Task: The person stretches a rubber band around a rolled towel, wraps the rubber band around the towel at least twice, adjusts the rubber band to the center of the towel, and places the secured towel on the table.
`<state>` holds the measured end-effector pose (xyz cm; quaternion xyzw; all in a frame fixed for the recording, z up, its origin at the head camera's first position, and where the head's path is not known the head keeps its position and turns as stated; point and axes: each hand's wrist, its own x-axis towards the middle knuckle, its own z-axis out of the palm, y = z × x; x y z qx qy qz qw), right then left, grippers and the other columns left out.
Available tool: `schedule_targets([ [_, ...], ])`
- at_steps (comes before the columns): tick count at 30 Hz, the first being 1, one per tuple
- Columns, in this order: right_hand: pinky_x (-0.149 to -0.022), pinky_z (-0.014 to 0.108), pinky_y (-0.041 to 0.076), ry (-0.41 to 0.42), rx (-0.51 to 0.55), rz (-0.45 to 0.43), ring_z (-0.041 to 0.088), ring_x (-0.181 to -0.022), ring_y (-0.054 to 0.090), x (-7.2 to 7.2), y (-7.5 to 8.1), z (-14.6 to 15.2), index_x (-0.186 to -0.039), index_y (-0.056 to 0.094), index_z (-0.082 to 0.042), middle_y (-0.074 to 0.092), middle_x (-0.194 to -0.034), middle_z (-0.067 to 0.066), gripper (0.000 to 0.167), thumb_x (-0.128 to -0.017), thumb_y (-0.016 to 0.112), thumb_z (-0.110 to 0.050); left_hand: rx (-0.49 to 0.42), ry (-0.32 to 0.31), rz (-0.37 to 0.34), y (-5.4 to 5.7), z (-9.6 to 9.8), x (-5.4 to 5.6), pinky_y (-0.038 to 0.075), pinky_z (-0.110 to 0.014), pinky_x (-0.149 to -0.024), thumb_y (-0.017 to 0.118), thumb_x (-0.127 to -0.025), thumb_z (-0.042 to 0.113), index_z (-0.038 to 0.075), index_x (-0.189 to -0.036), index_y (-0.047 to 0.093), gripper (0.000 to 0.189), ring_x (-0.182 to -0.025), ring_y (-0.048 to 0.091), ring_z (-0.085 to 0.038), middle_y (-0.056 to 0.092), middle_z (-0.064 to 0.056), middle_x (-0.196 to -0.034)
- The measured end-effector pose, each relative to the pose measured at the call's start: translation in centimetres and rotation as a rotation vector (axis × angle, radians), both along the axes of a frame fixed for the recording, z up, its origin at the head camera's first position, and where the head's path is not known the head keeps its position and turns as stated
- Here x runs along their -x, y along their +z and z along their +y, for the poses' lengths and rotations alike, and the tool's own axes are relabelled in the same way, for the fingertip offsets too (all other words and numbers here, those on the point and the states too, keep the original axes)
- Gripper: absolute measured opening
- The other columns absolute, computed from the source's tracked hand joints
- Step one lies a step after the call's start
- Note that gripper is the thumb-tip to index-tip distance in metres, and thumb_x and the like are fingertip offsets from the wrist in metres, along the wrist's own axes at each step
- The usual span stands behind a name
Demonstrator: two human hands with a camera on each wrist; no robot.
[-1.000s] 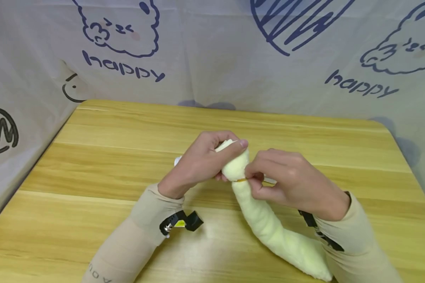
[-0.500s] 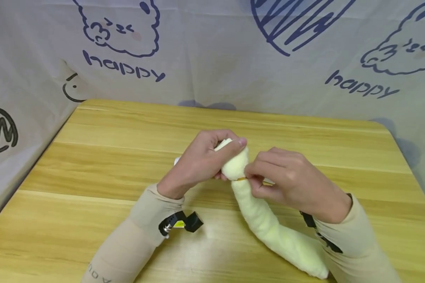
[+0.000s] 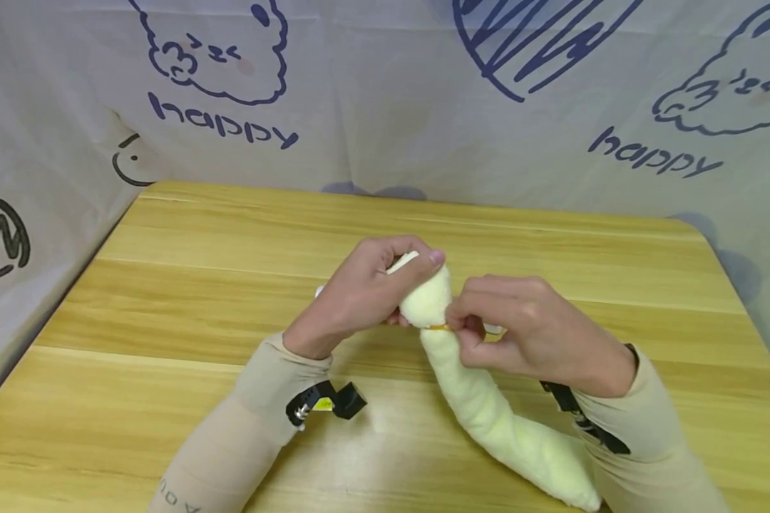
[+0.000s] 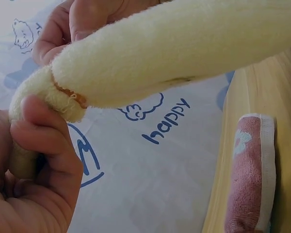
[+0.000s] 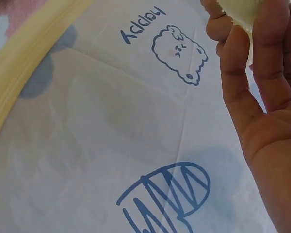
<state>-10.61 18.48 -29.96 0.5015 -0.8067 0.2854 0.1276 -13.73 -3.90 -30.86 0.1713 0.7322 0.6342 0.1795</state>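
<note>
A pale yellow towel, rolled into a long tube (image 3: 475,406), has an orange rubber band (image 3: 438,327) round it below its bunched upper end. My left hand (image 3: 368,296) grips that end, thumb across the top; in the left wrist view its curled fingers (image 4: 46,131) wrap the bent end below the band. At the band's right side, my right hand (image 3: 520,324) pinches with thumb and forefinger. The right wrist view shows its fingers (image 5: 271,58) at the towel, with the pinch itself hidden. The tube's lower end slants down toward my right forearm.
A rolled pink towel (image 4: 246,179) with a white edge and pale blue flower lies on the wooden table (image 3: 199,299). A white cloth (image 3: 391,107) with blue drawings hangs behind the table. Both wrists carry black camera mounts.
Both hands keep their hold with only slight shifts. My right fingertips move a little at the band, and the towel's lower end sways slightly.
</note>
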Motion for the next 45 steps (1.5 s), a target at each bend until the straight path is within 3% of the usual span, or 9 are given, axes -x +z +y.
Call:
schedule_targets([
  [13,-0.060,0.005,0.038,0.059,-0.020,-0.048,-0.006,-0.070,0.047,0.1,-0.1,-0.1,-0.084,0.060,-0.017,0.050,-0.073,-0.011,0.026,-0.071,0.063,0.006,0.007,0.084,-0.021,-0.1,-0.3,0.7,0.047,-0.023,-0.043,0.062,-0.103,0.037,0.009,-0.097,0.072,0.030,-0.049,0.052,-0.013,0.063,-0.003,-0.070],
  [24,-0.061,0.008,0.042,-0.048,-0.015,0.006,-0.004,-0.072,0.049,0.0,-0.3,-0.3,-0.086,0.062,-0.016,0.054,-0.075,-0.011,0.021,-0.079,0.066,0.003,0.057,0.088,0.039,-0.2,0.2,0.2,0.047,-0.025,-0.045,0.062,-0.103,0.037,0.011,-0.095,0.073,0.029,-0.051,0.052,-0.014,0.063,-0.005,-0.071],
  [34,-0.059,0.011,0.044,-0.130,0.088,0.065,0.001,-0.069,0.053,0.1,-0.9,-1.1,-0.083,0.063,-0.014,0.060,-0.073,-0.007,0.017,-0.078,0.063,0.003,0.049,0.108,0.006,0.1,0.2,0.1,0.048,-0.023,-0.046,0.061,-0.103,0.038,0.012,-0.096,0.072,0.029,-0.053,0.054,-0.013,0.063,-0.006,-0.077],
  [45,-0.060,0.011,0.049,-0.129,0.093,0.118,0.002,-0.069,0.057,0.2,-1.0,-1.3,-0.085,0.063,-0.012,0.063,-0.075,-0.006,0.022,-0.075,0.066,0.007,0.048,0.100,0.018,0.1,0.2,0.0,0.048,-0.023,-0.046,0.062,-0.103,0.036,0.011,-0.094,0.072,0.029,-0.052,0.054,-0.013,0.064,-0.006,-0.076],
])
